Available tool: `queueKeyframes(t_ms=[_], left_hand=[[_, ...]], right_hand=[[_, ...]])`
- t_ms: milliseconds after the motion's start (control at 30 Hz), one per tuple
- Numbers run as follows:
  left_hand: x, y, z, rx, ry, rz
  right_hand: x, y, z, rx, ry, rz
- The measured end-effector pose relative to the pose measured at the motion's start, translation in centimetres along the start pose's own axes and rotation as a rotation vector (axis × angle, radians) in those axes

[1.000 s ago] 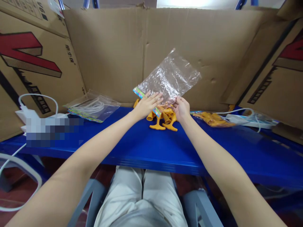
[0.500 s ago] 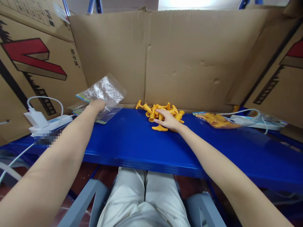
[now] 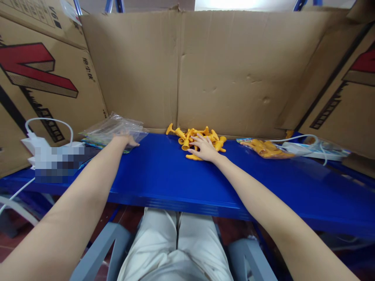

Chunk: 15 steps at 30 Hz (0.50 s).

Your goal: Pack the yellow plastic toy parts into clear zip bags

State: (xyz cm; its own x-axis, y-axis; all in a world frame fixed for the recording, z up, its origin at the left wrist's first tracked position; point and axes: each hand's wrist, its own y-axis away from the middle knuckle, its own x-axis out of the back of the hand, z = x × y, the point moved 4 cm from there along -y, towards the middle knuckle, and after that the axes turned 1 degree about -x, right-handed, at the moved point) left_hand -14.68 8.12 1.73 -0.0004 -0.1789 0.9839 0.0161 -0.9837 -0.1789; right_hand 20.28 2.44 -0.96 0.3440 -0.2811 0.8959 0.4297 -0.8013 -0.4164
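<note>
My left hand (image 3: 125, 139) is on a stack of clear plastic bags (image 3: 109, 130) with coloured printed edges, at the left back of the blue table. Its thumb sticks out to the right and the other fingers are partly hidden by the film. My right hand (image 3: 205, 149) lies with spread fingers over a heap of orange-yellow plastic pieces (image 3: 185, 145), touching it. These pieces have T-shaped handles and hollow, flared ends. Some lie beneath the palm, out of sight.
A filled clear bag of similar yellow pieces (image 3: 262, 148) lies to the right, near a white power strip (image 3: 316, 151). Another white power strip with a plugged-in charger (image 3: 38, 146) is at the left. Cardboard walls (image 3: 234, 74) enclose the back and sides of the blue table (image 3: 164, 175).
My left hand has come down, and the plastic bag that it held raised now lies on the stack. The right hand stays on the heap, its fingers slightly more spread.
</note>
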Motion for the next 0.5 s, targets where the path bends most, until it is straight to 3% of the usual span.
queueKeyframes(t_ms=[100, 200, 500], left_hand=[[-0.9, 0.4, 0.9, -0.001, -0.144, -0.102], [-0.9, 0.8, 1.4, -0.089, -0.173, -0.078], [-1.0, 1.5, -0.6, 0.079, -0.156, 0.024]], right_hand=[[-0.1, -0.3, 0.3, -0.008, 0.028, 0.017], [-0.1, -0.5, 0.4, -0.031, 0.056, 0.037], [-0.1, -0.6, 0.4, -0.086, 0.08, 0.04]])
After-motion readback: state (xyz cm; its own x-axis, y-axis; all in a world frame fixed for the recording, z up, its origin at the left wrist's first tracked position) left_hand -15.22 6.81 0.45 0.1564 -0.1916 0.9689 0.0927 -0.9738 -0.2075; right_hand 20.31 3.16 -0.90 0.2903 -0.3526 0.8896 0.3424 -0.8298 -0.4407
